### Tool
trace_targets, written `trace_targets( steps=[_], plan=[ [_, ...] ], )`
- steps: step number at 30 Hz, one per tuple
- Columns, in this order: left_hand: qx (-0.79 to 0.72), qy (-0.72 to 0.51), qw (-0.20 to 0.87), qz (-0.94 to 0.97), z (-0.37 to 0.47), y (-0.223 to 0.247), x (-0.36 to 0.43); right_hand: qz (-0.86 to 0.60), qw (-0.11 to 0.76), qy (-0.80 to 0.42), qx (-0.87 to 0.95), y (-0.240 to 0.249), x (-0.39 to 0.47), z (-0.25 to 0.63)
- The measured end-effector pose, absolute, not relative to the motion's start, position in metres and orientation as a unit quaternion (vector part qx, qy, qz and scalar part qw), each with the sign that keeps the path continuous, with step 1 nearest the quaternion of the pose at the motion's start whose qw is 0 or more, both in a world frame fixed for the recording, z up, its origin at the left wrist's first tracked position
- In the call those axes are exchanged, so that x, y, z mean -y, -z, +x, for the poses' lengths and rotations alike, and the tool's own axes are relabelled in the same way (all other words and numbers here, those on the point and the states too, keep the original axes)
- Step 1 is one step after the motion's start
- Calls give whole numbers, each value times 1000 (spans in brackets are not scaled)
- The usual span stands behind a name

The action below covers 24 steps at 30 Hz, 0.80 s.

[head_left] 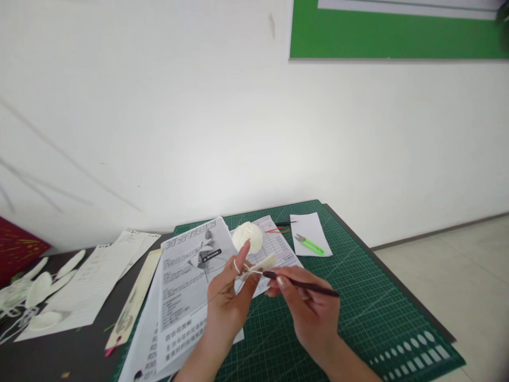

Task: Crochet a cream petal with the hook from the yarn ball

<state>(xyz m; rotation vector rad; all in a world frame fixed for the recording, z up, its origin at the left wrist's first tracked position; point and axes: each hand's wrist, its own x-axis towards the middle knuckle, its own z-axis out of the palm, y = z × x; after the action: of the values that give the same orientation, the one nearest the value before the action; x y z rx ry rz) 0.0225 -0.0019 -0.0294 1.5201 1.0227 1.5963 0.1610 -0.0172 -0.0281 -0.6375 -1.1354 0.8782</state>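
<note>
My left hand [233,292] is closed on a small piece of white crochet work [264,263], with white yarn wound round its raised index finger. In my right hand [308,307] is a crochet hook [304,285] with a dark handle, gripped like a pen. The hook's thin metal end reaches left to the crochet piece; whether yarn is caught on its tip is too small to tell. Just beyond my hands sits a ball of white yarn [248,236]. Printed pattern sheets [186,286] lie under and left of my left hand.
A green cutting mat [358,302] covers the table's right part. Green thread snips [310,244] rest on white paper [318,223]. To the left lie a bookmark-like strip [137,297], handwritten sheets [91,286] and several white crocheted petals [40,289]. A white wall [199,116] stands behind.
</note>
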Motion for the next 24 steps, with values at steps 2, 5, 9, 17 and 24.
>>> trace_targets(
  steps=[2, 5, 9, 17, 24],
  plan=[
    [-423, -631, 406, 509, 28, 28, 5, -277, 704, -283, 590, 31, 21, 161],
    [-417, -643, 478, 429, 36, 22, 10, -260, 672, -115, 683, 34, 22, 162],
    [-330, -661, 587, 332, 38, 12, 14, -210, 640, -9, 739, 33, 20, 164],
    [-307, -640, 629, 319, 32, -5, 17, -230, 725, -432, 485, 33, 19, 159],
    [-290, -593, 661, 357, 20, -5, 13, -209, 731, -508, 405, 30, 16, 166]
  ],
)
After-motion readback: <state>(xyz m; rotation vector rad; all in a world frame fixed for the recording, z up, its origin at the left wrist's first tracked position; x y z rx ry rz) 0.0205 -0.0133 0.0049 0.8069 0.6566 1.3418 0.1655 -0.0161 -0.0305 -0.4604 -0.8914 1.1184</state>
